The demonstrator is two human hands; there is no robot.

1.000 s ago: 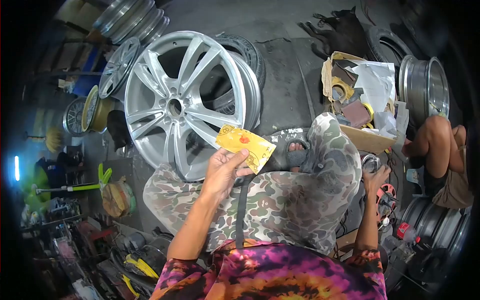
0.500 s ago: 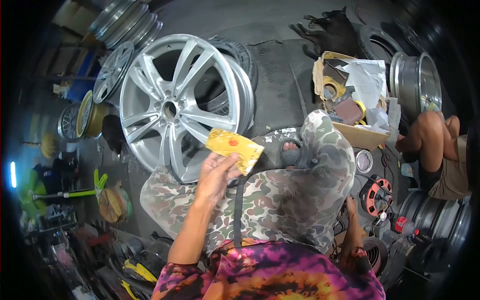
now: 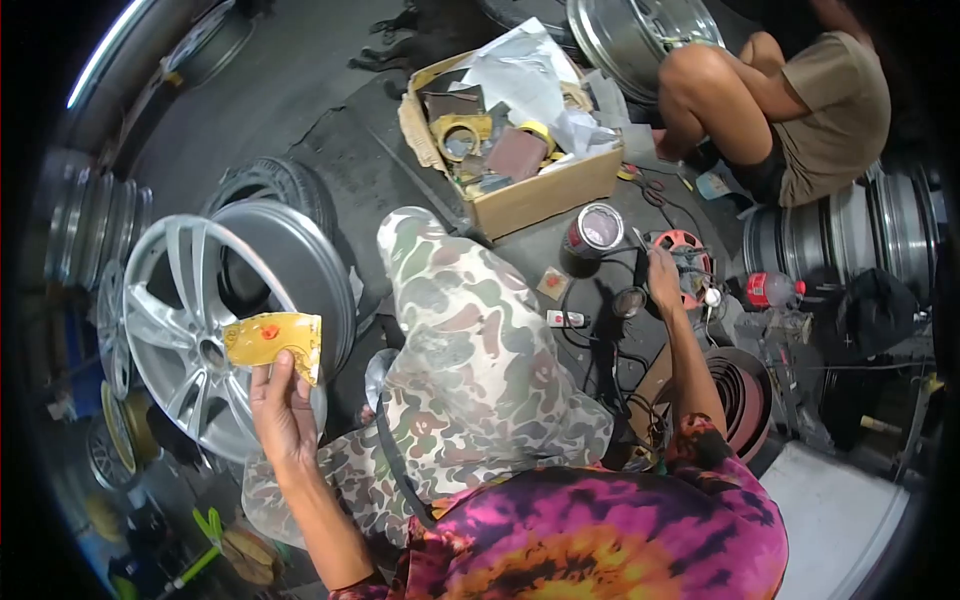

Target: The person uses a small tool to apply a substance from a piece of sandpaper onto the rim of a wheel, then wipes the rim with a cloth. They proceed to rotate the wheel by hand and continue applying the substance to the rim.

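My left hand (image 3: 284, 405) pinches a yellow card (image 3: 268, 340) between thumb and fingers. An orange-red dab sits on the card's face. Behind it stands a silver alloy wheel rim (image 3: 185, 325), its spokes towards me. On the right, my right hand (image 3: 660, 275) is closed around a thin tool (image 3: 638, 240) whose kind I cannot make out. That hand is beside an open can (image 3: 600, 228) with greyish-mauve paste inside. A red cable reel (image 3: 690, 262) lies just past the fingers, partly covered by them.
A cardboard box (image 3: 545, 205) holds sandpaper, tape and crumpled paper. Another person (image 3: 830, 110) squats at the right near more rims (image 3: 850, 235). A plastic bottle (image 3: 775, 290), scissors (image 3: 652, 188) and cables lie on the floor. A tyre (image 3: 275, 190) is behind the rim.
The view has turned right, so the rim and box appear further left. My right hand has reached forward from beside my leg to the can, with a thin tool in it. The left still holds the card.
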